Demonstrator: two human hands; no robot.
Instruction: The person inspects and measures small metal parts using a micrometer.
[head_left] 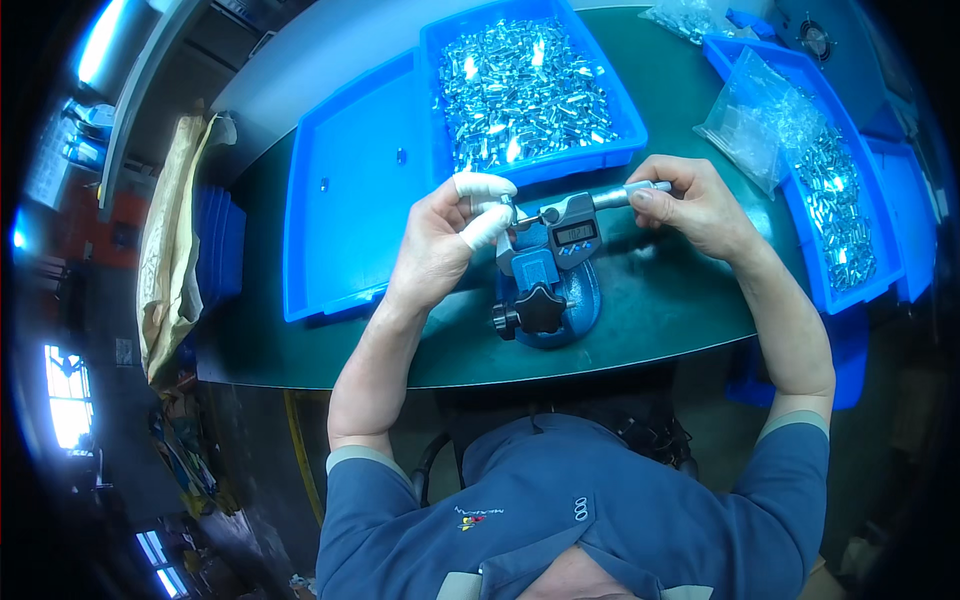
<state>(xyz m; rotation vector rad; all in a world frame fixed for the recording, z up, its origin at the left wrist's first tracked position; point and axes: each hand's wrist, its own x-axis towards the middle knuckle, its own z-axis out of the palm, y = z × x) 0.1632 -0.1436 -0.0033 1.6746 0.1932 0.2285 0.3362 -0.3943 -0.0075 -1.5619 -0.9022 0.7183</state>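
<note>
A digital micrometer (576,236) is clamped in a blue stand (582,310) with a black star-shaped knob (540,309). My left hand (446,232), with white covers on its thumb and index finger, pinches a small shiny metal part (508,209) at the micrometer's measuring gap. Whether the part touches both measuring faces I cannot tell. The fingers of my right hand (692,203) are closed round the micrometer's thimble (640,192) at its right end.
Behind the stand sits a blue tray (628,140) heaped with small metal parts. The blue tray (300,250) to its left holds two small parts. At the right, another blue tray (815,262) contains metal parts and clear plastic bags (748,125). All stand on a green tabletop (660,300).
</note>
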